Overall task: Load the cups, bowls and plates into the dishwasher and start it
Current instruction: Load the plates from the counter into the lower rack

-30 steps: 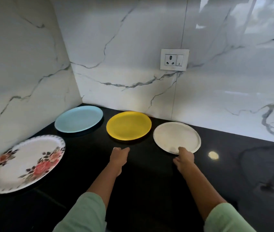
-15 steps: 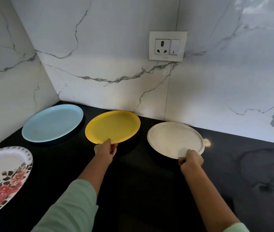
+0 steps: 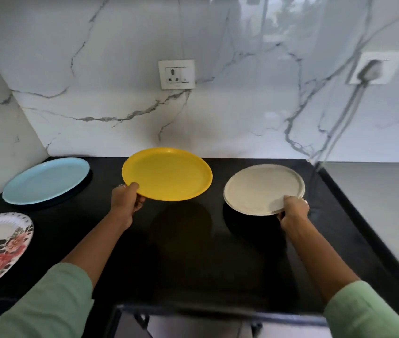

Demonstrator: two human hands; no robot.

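The left hand (image 3: 125, 200) pinches the yellow plate (image 3: 167, 173) by its near rim, above the counter (image 3: 193, 252); the right hand (image 3: 294, 210) grips the white plate (image 3: 262, 189) likewise.

A glossy black stone countertop (image 3: 193, 252) lies under both grips. Behind them rises a white grey-veined marble wall (image 3: 242, 106), bearing a white switched socket (image 3: 176, 74); another white socket, plugged (image 3: 374, 68), sits far right.

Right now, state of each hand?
Left hand: closed on the near rim of the yellow plate, lifted off the counter.
Right hand: closed on the near rim of the white plate.
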